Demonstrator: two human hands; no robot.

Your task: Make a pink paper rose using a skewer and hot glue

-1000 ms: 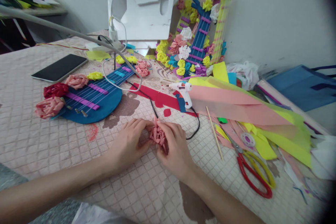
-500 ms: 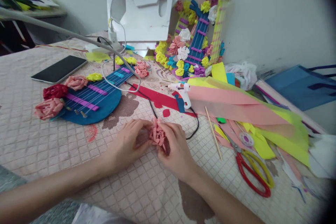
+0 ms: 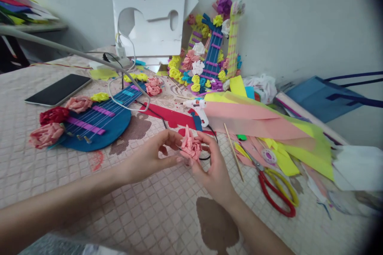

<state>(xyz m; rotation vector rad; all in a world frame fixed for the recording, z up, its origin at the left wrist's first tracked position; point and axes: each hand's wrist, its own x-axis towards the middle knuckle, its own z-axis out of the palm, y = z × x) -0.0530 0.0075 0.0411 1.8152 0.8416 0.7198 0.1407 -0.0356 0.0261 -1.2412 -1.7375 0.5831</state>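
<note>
A pink crepe-paper flower (image 3: 191,147) is held above the table, between my two hands. My right hand (image 3: 216,177) pinches its right side and underside with thumb and fingers. From the left, my left hand (image 3: 152,153) holds the flower's edge between thumb and curled fingertips. One pointed petal sticks up at the top. Just behind lie a white glue gun (image 3: 200,110) with a black cord and a strip of red paper (image 3: 170,116). To the left rests a blue toy guitar (image 3: 112,129) with purple strips, strings and paper flowers along its edge.
Right of my hands are a wooden stick (image 3: 233,151), red-and-yellow scissors (image 3: 277,191), a tape roll (image 3: 269,156) and pink and yellow paper sheets (image 3: 254,115). A phone (image 3: 58,89) lies at left. Flower-covered guitars (image 3: 214,53) and a white cut-out board (image 3: 158,4) lean at the back.
Both hands have lifted the flower slightly and turned it, so more of its front shows. My left fingers have spread a little. The whole view has shifted.
</note>
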